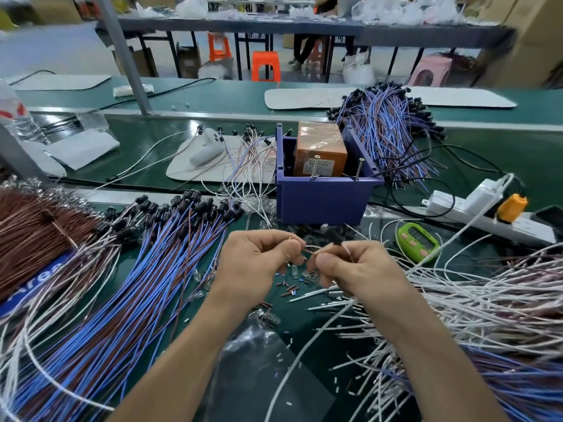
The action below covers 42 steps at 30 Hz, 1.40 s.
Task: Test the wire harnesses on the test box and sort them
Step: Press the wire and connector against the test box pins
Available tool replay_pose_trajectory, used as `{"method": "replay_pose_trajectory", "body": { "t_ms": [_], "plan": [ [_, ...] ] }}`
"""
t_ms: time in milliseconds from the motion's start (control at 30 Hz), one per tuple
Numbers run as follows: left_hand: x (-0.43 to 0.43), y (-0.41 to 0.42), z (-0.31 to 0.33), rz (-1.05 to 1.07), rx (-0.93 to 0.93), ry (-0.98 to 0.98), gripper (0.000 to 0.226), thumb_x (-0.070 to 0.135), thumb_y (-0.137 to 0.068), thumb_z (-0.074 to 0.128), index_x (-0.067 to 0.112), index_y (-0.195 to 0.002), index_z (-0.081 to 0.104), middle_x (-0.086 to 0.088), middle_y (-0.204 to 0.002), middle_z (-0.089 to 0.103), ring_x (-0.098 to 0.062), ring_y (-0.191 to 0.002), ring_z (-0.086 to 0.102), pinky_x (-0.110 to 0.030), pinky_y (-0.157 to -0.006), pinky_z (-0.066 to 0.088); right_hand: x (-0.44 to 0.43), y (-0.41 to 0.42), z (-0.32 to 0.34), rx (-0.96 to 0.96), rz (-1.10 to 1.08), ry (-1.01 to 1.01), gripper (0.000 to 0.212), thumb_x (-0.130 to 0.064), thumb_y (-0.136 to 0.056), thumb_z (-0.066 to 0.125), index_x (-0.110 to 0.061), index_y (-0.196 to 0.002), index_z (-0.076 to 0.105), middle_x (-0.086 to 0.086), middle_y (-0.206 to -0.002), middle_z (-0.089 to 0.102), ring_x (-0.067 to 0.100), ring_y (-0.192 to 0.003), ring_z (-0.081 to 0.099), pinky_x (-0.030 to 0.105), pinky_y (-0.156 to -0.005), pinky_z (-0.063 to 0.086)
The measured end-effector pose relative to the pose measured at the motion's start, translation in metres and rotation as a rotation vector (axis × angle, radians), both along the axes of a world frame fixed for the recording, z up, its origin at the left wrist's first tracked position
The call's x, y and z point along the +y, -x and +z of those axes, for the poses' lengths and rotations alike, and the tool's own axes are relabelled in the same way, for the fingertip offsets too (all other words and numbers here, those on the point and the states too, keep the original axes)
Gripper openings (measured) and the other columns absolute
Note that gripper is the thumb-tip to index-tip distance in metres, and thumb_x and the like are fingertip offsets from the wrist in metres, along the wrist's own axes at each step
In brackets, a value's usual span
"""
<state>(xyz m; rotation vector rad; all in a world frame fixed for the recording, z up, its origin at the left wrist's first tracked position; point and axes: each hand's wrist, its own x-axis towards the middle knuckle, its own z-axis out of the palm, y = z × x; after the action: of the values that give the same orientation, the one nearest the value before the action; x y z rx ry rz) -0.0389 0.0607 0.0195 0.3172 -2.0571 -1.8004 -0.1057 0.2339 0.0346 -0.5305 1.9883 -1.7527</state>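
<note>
On our green bench (134, 138), brown wires (30, 233) lay far left, then a fan of blue-and-brown harnesses (137, 269). Our left hand (259, 263) and right hand (350, 269) pinched one thin wire (310, 248) between curled fingers, just before the blue bin (323, 199) holding the orange test box (320, 150). White wires (487, 300) sprawled to the right, and orange stools (265, 65) stood behind.

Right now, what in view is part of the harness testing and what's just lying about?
Job: left hand and right hand pinching a wire; test box in the bin; blue harnesses; white wires.
Lying about: timer; stool; bottle; cardboard boxes.
</note>
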Motion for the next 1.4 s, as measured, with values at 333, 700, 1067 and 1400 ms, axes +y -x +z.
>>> {"method": "replay_pose_trajectory", "body": {
  "t_ms": [333, 700, 1067, 1400],
  "plan": [
    [0.000, -0.001, -0.002, 0.046, 0.002, -0.147, 0.018, 0.014, -0.095, 0.070, 0.028, -0.103, 0.079, -0.003, -0.081, 0.080, -0.005, -0.065, 0.060, -0.016, -0.064, 0.052, 0.000, -0.001, -0.002, -0.168, -0.280, 0.219, 0.031, -0.008, -0.097, 0.065, -0.016, -0.071, 0.080, 0.004, -0.054, 0.056, 0.009, -0.048, 0.043, 0.014, -0.046, 0.034],
    [0.013, -0.001, -0.012, -0.209, -0.055, 0.176, 0.067, 0.026, -0.097, 0.072, 0.030, -0.155, 0.041, -0.021, -0.070, 0.067, -0.009, -0.060, 0.043, -0.018, -0.064, 0.043, -0.015, -0.010, -0.006, -0.156, -0.242, 0.301, 0.021, 0.009, -0.081, 0.076, -0.010, -0.072, 0.079, 0.017, -0.070, 0.068, 0.030, -0.065, 0.060, 0.037, -0.069, 0.059],
    [0.016, 0.003, -0.010, 0.147, -0.053, 0.066, 0.028, 0.016, -0.081, 0.086, 0.044, -0.080, 0.081, 0.010, -0.077, 0.079, -0.009, -0.076, 0.076, -0.025, -0.076, 0.058, -0.010, 0.003, -0.002, -0.234, -0.405, 0.374, 0.016, -0.001, -0.095, 0.065, -0.006, -0.082, 0.074, 0.000, -0.053, 0.053, 0.007, -0.044, 0.041, 0.017, -0.044, 0.034],
    [0.019, 0.043, 0.025, 0.490, 0.023, -0.290, 0.031, 0.016, -0.094, 0.072, 0.018, -0.063, 0.077, -0.003, -0.060, 0.072, -0.010, -0.039, 0.055, -0.022, -0.040, 0.044, 0.004, 0.047, 0.036, -0.219, -0.306, 0.470, 0.021, 0.009, -0.100, 0.047, -0.009, -0.095, 0.057, 0.013, -0.064, 0.065, 0.009, -0.039, 0.025, 0.022, -0.047, 0.022]
  ]
}}
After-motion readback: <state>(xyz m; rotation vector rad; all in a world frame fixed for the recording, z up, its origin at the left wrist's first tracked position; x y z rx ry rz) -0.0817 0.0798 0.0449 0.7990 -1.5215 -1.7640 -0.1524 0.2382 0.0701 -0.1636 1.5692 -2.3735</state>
